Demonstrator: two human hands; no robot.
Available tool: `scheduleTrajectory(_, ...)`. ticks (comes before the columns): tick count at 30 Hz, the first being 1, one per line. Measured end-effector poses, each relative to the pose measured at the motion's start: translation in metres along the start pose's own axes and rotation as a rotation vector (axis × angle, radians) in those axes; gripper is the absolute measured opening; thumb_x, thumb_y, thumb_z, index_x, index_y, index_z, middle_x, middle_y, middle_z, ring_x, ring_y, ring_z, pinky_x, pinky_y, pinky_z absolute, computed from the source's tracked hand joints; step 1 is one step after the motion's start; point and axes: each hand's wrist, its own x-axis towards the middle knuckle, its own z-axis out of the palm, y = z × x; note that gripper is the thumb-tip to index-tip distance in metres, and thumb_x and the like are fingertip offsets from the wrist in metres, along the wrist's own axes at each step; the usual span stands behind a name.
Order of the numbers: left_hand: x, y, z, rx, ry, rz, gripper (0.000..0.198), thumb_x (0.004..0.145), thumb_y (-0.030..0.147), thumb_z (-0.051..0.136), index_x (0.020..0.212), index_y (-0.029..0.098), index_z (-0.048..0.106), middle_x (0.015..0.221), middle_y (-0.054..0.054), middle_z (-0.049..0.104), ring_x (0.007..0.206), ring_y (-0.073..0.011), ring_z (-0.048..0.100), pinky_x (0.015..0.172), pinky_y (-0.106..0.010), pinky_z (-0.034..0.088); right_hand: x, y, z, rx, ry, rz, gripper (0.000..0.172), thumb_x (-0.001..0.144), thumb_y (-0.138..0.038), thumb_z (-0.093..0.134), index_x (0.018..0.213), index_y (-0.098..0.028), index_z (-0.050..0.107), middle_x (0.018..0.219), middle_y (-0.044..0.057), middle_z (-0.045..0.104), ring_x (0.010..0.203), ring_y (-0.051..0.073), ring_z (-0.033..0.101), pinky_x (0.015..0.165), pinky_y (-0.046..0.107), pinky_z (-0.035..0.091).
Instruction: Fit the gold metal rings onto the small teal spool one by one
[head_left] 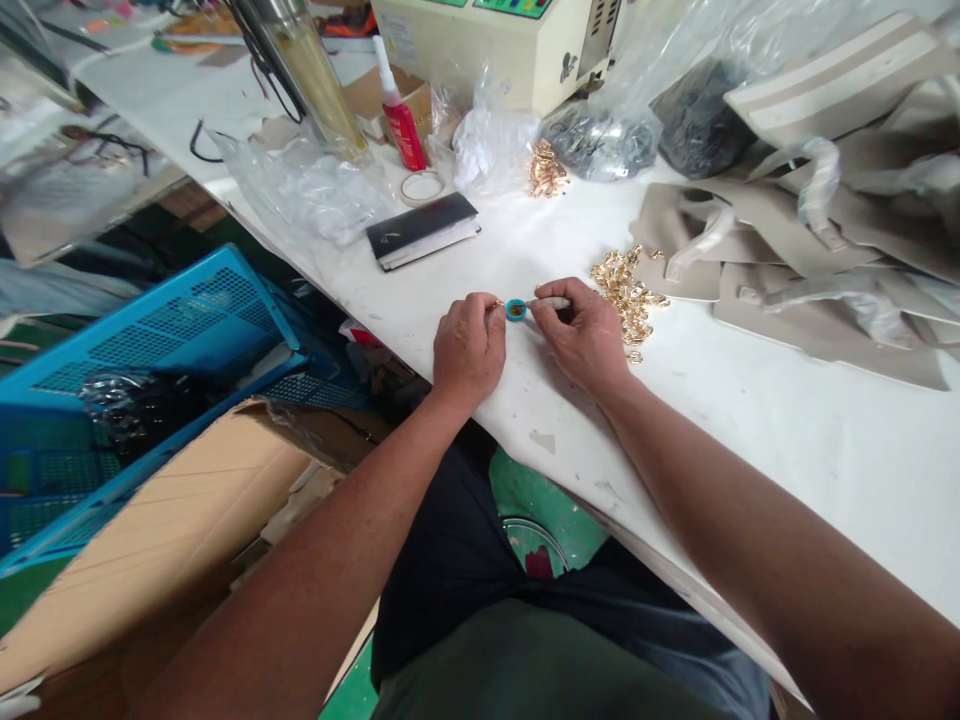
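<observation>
Near the table's front edge, my left hand (471,345) is closed, thumb and forefinger pinching a small gold-coloured metal piece (499,302). A small round blue cap-like dish (515,317) with something dark and yellowish inside sits between my two hands. My right hand (585,330) pinches a thin pale stick-like tool (551,303), its tip pointing left at the blue dish. Whether the tip touches the dish's contents is too small to tell. Right beside my right hand lies a loose pile of gold metal clasps (630,290).
Behind my hands lie a black notebook (420,230), a tape roll (422,187), a red glue bottle (403,125) and copper-coloured pieces (547,170). Grey-beige panels with wrapped handles (810,290) are stacked at right. A blue crate (232,300) and cardboard box (180,510) stand at left.
</observation>
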Motion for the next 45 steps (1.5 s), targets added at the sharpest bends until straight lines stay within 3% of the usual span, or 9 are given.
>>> scheduleTrajectory(6,-0.001,0.003,-0.007,-0.021,-0.018,-0.006,0.021,0.108,0.034,0.045,0.108,0.020,0.060,0.108,-0.007,0.071,0.103,-0.0242,0.062,0.092,-0.039,0.046,-0.002,-0.001,0.001,0.010,-0.014,0.020,0.022,0.093,-0.036,0.068,0.101,-0.017,0.076,0.072,-0.001,0.066,0.061,0.012,0.052,0.067,0.029,0.043)
scheduleTrajectory(10,-0.001,0.003,-0.010,-0.041,-0.025,-0.013,0.020,0.108,0.034,0.045,0.108,0.020,0.060,0.109,-0.007,0.071,0.102,-0.0239,0.063,0.092,-0.039,0.046,-0.002,0.000,0.005,0.022,-0.025,0.039,0.024,0.093,-0.040,0.066,0.102,-0.019,0.075,0.087,0.001,0.073,0.066,0.014,0.057,0.070,0.030,0.045)
scheduleTrajectory(18,-0.002,-0.001,-0.010,-0.066,-0.023,-0.035,0.018,0.107,0.033,0.047,0.110,0.022,0.061,0.108,-0.006,0.069,0.104,-0.0239,0.063,0.095,-0.041,0.048,-0.002,0.001,0.008,0.057,-0.014,0.042,0.023,0.093,-0.041,0.066,0.100,-0.021,0.074,0.094,0.001,0.074,0.078,0.017,0.065,0.075,0.031,0.049)
scheduleTrajectory(31,-0.006,-0.003,-0.013,-0.134,0.004,-0.057,0.018,0.105,0.034,0.051,0.111,0.022,0.064,0.109,-0.006,0.070,0.105,-0.0227,0.064,0.096,-0.041,0.051,-0.002,-0.006,0.006,0.107,-0.017,0.129,0.029,0.089,-0.047,0.066,0.099,-0.021,0.075,0.076,-0.001,0.069,0.063,0.015,0.059,0.066,0.031,0.045)
scheduleTrajectory(38,-0.006,-0.002,-0.016,-0.140,0.023,-0.054,0.015,0.103,0.031,0.055,0.109,0.023,0.066,0.107,-0.006,0.072,0.103,-0.0225,0.066,0.094,-0.040,0.054,-0.001,-0.007,0.003,0.199,0.031,0.198,0.028,0.089,-0.049,0.070,0.096,-0.022,0.075,0.089,0.001,0.074,0.077,0.017,0.066,0.077,0.032,0.049)
scheduleTrajectory(45,-0.003,-0.003,-0.017,-0.197,0.038,-0.047,0.014,0.101,0.028,0.060,0.106,0.022,0.071,0.106,-0.005,0.074,0.102,-0.0210,0.068,0.095,-0.040,0.055,0.002,-0.011,-0.003,0.433,-0.070,0.336,0.050,0.085,-0.059,0.077,0.113,-0.019,0.072,0.065,-0.002,0.061,0.055,0.014,0.051,0.055,0.028,0.041)
